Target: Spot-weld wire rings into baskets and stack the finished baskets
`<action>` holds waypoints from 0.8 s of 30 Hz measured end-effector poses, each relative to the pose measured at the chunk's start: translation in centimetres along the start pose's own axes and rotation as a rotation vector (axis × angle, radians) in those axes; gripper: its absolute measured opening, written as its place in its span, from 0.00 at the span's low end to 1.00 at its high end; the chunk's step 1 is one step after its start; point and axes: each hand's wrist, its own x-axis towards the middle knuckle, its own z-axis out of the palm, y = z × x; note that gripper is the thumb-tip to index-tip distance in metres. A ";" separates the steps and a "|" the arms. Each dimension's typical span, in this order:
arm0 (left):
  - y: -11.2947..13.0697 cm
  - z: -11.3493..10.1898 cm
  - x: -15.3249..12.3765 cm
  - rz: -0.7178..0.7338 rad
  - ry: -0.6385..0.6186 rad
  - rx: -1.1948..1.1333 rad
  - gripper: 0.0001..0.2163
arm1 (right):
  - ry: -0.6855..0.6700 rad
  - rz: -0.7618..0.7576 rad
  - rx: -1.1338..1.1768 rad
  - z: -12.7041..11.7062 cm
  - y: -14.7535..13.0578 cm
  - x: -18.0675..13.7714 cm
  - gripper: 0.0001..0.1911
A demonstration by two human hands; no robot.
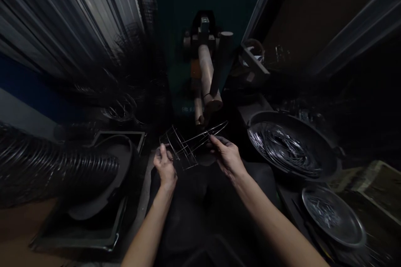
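The dark bowl point(330, 160) at the right contains many thin, shiny, bent wires point(278, 146). Near it, a round metal plate point(349, 227) holds small metal pieces point(324, 212). At the left, a long row of rings point(62, 167) reaches into a basin point(125, 148). The frame point(189, 139), of thin wire, is between the left hand point(165, 166) and the right hand point(229, 157), near the round bars point(206, 69); the fingers of both are clamped on it.
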 end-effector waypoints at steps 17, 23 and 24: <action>0.2 1.3 0.3 -0.041 -0.012 0.023 0.15 | 0.095 0.074 0.063 1.2 -0.5 0.2 0.09; 0.7 1.9 0.2 -0.058 -0.014 0.003 0.17 | 0.112 0.078 0.086 1.7 -0.6 0.1 0.09; 0.7 1.9 0.2 -0.062 -0.016 0.002 0.17 | 0.110 0.082 0.093 1.7 -0.6 0.1 0.09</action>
